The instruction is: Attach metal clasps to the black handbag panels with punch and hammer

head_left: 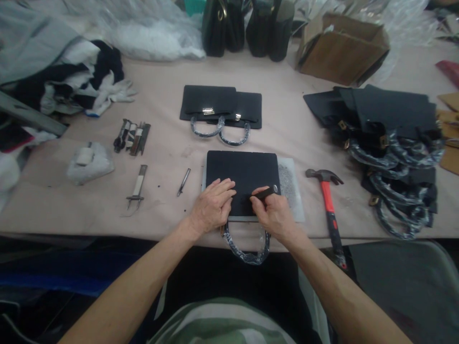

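A flat black bag panel lies before me at the table's near edge, its plastic-wrapped handle hanging over the edge. My left hand rests on the panel's lower left with fingers curled down against it. My right hand pinches a small black strap with a metal ring at its end, held against the panel's lower right.
A red-handled hammer lies right of the panel. Left are an awl, a clipper tool and several small tools. Two finished panels lie beyond, a stack of panels at right, a cardboard box behind.
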`<action>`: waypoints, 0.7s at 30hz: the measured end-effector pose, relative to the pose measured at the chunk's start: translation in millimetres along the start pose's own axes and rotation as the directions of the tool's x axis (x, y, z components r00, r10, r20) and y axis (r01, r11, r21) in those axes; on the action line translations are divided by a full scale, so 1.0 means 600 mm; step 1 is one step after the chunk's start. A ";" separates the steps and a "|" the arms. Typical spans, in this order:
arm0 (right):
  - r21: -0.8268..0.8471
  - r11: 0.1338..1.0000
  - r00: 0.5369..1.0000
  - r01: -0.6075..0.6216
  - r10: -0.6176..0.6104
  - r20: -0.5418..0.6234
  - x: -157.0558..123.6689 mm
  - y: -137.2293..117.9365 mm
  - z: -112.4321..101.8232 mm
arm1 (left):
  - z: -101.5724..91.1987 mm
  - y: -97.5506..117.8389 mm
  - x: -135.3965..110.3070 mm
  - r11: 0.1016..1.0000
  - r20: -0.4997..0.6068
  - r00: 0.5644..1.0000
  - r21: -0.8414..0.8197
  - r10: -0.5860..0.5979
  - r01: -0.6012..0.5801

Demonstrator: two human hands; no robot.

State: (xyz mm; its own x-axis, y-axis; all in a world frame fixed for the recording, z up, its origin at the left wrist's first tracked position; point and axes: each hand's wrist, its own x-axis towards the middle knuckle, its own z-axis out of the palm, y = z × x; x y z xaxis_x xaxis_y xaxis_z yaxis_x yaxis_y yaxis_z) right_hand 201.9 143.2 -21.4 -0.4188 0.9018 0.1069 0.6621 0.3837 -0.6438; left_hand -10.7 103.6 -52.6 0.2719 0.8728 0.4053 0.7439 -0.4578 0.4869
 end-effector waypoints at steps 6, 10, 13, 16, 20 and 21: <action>0.036 0.997 0.997 -0.075 0.074 0.019 0.001 -0.012 0.003 | 0.000 0.000 0.000 1.000 0.012 1.000 0.011 0.003 -0.004; 0.148 0.983 0.992 -0.107 0.094 0.089 0.001 -0.006 0.000 | -0.001 -0.001 -0.001 1.000 0.005 1.000 0.009 0.008 -0.008; 0.263 0.952 0.980 -0.156 0.117 0.158 0.002 -0.003 -0.008 | 0.000 -0.002 -0.002 1.000 0.016 1.000 0.005 -0.001 0.001; 0.322 0.927 0.975 -0.191 0.140 0.174 0.001 -0.003 -0.013 | 0.000 -0.002 -0.002 1.000 0.015 1.000 0.001 -0.002 0.002; 0.279 0.947 0.980 -0.159 0.118 0.160 -0.003 0.000 -0.012 | -0.002 0.000 -0.001 1.000 0.010 1.000 -0.001 0.002 -0.002; 0.257 0.956 0.983 -0.141 0.104 0.155 -0.002 0.001 -0.013 | -0.002 0.000 0.000 1.000 0.009 1.000 -0.002 0.002 -0.002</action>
State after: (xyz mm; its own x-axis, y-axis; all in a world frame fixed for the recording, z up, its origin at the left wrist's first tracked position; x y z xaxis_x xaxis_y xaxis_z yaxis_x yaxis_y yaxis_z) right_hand 207.7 143.6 -16.2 -0.4389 0.8951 -0.0789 0.5321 0.1881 -0.8255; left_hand -11.4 103.3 -51.7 0.2786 0.8733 0.3996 0.7420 -0.4599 0.4878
